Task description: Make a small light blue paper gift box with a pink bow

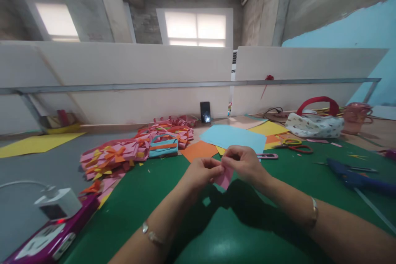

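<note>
A small piece of pink paper (224, 179) is pinched between both hands above the green mat (148, 214). My left hand (202, 171) grips its left side with thumb and forefinger. On the right side, the fingertips of my right hand (246, 164) press together on the same piece, partly covering it. Just beyond the hands lie a light blue sheet (233, 135) and an orange sheet (199, 151). A pink-handled cutter (268, 156) rests close to my right hand.
Pink and orange paper pieces (116, 156) are heaped at left, beside a small blue paper bag (163, 147). Scissors (297, 146) and a blue glue gun (349, 175) lie at right. A purple power strip (58, 231) with a white charger (58, 204) occupies the near left. A phone (205, 112) leans upright behind.
</note>
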{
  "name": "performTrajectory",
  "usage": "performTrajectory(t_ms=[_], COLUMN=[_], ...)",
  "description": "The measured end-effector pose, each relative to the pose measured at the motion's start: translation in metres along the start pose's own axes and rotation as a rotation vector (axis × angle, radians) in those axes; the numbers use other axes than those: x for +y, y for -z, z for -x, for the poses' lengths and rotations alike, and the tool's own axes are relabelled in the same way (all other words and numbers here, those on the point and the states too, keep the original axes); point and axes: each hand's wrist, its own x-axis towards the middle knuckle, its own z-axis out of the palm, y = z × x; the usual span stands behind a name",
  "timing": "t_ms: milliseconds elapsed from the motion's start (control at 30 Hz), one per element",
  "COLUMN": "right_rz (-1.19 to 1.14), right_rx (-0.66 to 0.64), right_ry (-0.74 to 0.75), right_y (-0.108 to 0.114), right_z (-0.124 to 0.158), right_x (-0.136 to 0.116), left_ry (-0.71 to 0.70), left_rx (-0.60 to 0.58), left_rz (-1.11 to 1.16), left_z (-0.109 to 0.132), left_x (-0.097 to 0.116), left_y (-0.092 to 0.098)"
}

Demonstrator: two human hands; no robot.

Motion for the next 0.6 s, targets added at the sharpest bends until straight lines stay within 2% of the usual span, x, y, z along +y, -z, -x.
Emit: performTrajectory(t_ms=[133,267,333,433,533,600], right_rz=[-0.262,-0.369,-0.398,-0.413,-0.41,-0.396], right_rx=[0.045,0.075,0.163,0.239,0.142,0.036], right_ry=[-0.19,-0.266,-0.291,-0.312,-0.307,-0.273], right_y=[0.004,0.013,0.021,0.031,0.025,0.016], right_z=[-0.006,-0.014,-0.02,-0.026,-0.022,-0.015], right_x=[0.003,0.009,0.012,0.015,0.014,0.012], left_ry=[-0.032,-0.015,0.003,-0.02,-0.096,-0.131], left_rx=[-0.066,-0.056,-0.026,0.104,0.193,0.15], left_rz=[-0.066,-0.121,-0.174,-0.18,-0.152,-0.17], left_z=[0.002,0.003,0.004,0.004,0.005,0.006], left_x=[0.006,0.008,0.009,0.011,0.015,0.016], left_y=[-0.001,0.004,0.008,0.011,0.009,0.006])
